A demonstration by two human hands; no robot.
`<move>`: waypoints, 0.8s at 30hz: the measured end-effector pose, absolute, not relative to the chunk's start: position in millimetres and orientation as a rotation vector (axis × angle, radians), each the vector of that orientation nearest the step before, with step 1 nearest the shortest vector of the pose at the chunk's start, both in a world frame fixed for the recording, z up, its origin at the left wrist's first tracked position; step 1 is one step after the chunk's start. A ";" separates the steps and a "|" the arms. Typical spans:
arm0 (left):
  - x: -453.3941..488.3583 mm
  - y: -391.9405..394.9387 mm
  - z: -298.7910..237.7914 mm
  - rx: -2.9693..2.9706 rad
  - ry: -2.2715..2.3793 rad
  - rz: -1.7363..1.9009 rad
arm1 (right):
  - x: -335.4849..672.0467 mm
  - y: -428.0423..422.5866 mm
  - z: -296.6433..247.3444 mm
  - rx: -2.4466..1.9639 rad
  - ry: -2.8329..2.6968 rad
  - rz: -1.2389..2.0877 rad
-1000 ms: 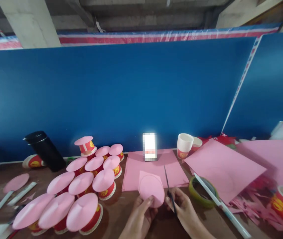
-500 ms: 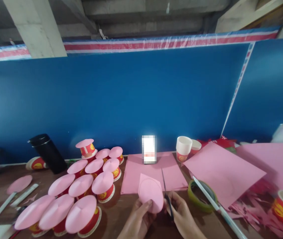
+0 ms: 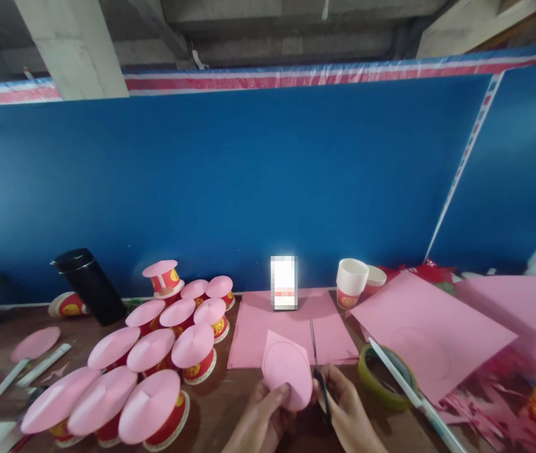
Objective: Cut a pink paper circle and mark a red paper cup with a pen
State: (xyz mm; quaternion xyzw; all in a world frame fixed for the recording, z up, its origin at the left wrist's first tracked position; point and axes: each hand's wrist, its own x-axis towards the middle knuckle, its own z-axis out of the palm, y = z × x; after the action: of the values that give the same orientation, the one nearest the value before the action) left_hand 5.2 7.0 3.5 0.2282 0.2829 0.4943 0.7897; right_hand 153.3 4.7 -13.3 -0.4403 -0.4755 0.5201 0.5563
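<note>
A piece of pink paper (image 3: 291,371) is pinched in my left hand (image 3: 268,412), thumb on its face. A round outline is drawn on it; its lower and right edge is cut to a curve, while corners stand at the top. My right hand (image 3: 343,399) grips a pair of scissors (image 3: 322,391) by dark handles, with the blades pointing up and away beside the paper's right edge. Behind both hands lies a stack of pink sheets (image 3: 249,340). A phone (image 3: 284,283) with a blurred bright screen stands on that stack.
To the left stand several red paper cups with pink cone tops (image 3: 150,406). A black bottle (image 3: 91,286) leans behind them. On the right are a tape roll (image 3: 367,377), a white knife-like tool (image 3: 395,371), a large pink sheet (image 3: 419,321), paper scraps (image 3: 480,409) and white cups (image 3: 353,275).
The view has shifted slightly. My hands, the pink paper and the scissors keep nearly the same places; the scissor blades look slightly more parted than before.
</note>
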 end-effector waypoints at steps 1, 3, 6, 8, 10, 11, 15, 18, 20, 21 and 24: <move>5.2 6.2 5.2 0.487 0.619 1.062 | 153.1 5.4 -13.8 -1.041 -1.115 1.218; 4.9 4.7 8.7 0.499 0.614 1.055 | 152.5 6.5 -14.8 -1.039 -1.097 1.194; 4.0 3.4 12.0 0.551 0.590 1.055 | 151.7 6.3 -15.6 -1.019 -1.120 1.164; 3.8 3.6 13.0 0.568 0.606 1.066 | 151.6 5.7 -15.4 -1.011 -1.146 1.153; 3.8 3.9 14.0 0.564 0.635 1.070 | 151.8 5.5 -15.0 -1.016 -1.164 1.142; 3.9 3.8 14.6 0.562 0.642 1.068 | 151.9 5.6 -14.9 -1.022 -1.164 1.133; 3.5 2.8 16.4 0.565 0.623 1.057 | 152.3 6.2 -16.1 -1.032 -1.187 1.103; 2.8 2.6 14.7 0.560 0.631 1.059 | 152.6 6.0 -17.1 -1.041 -1.234 1.065; 2.4 3.7 11.4 0.566 0.628 1.048 | 152.8 5.6 -17.0 -1.048 -1.262 1.042; 2.3 4.5 9.2 0.571 0.626 1.043 | 152.8 5.4 -16.8 -1.050 -1.274 1.029; 1.7 7.3 3.5 0.573 0.646 1.033 | 152.9 4.7 -15.7 -1.059 -1.311 0.998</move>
State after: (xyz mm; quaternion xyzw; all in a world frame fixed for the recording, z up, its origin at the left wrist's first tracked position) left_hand 1.7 7.3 3.5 0.2654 0.2993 0.4785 0.7816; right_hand 152.9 4.7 -15.7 -0.4488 -0.5556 0.4231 0.5576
